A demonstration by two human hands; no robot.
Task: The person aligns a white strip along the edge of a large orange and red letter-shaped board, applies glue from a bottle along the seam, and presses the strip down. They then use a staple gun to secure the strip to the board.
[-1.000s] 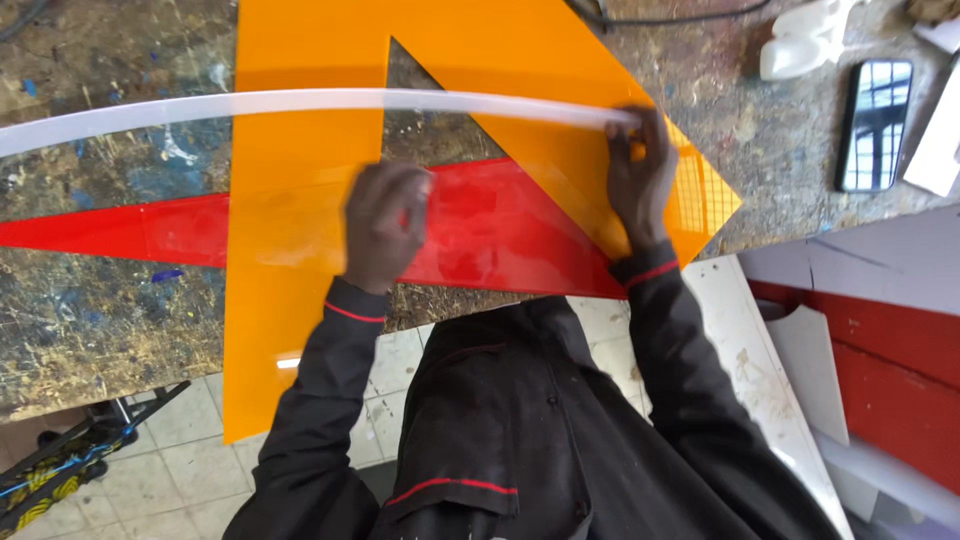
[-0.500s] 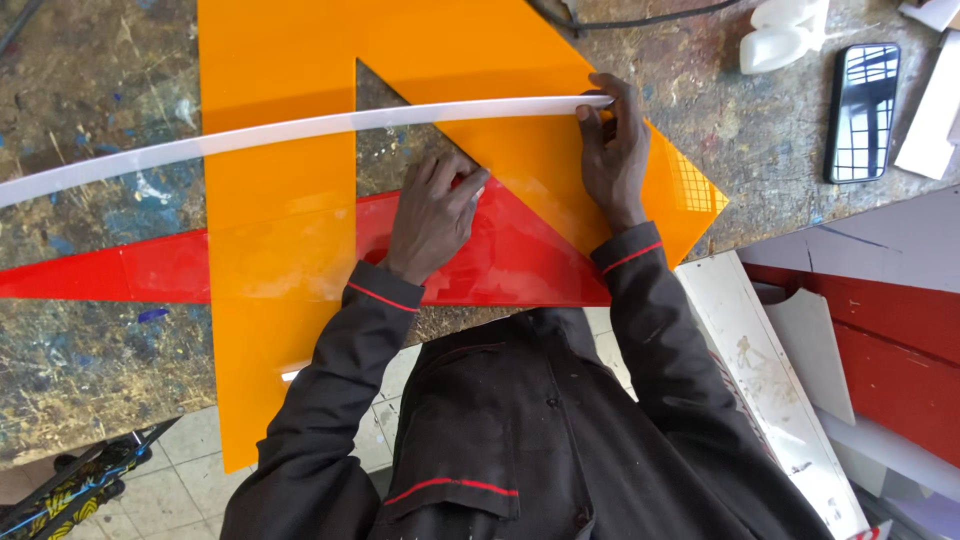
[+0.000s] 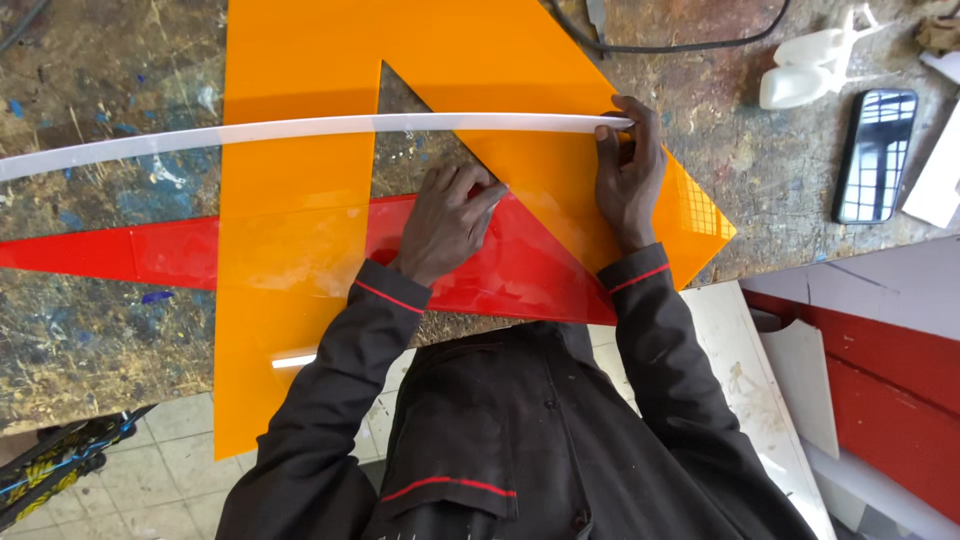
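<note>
Head view, right hand point(image 3: 628, 175) pinching white strip point(image 3: 300, 128) (end), left hand point(image 3: 447, 218) flat

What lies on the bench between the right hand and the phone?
In the head view, between the right hand and the dark phone lie the orange sheet's pointed tip, then bare paint-stained bench.

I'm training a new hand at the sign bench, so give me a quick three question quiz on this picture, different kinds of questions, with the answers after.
1. True or false: the right hand pinches the end of the white strip.
2. What does the left hand press on? A) the phone B) the red sheet C) the white bottle
3. What colour is the big arrow-shaped sheet that the strip crosses?

Key: 1 true. 2 B, the red sheet, at its edge with the orange one. 3 orange.
</note>
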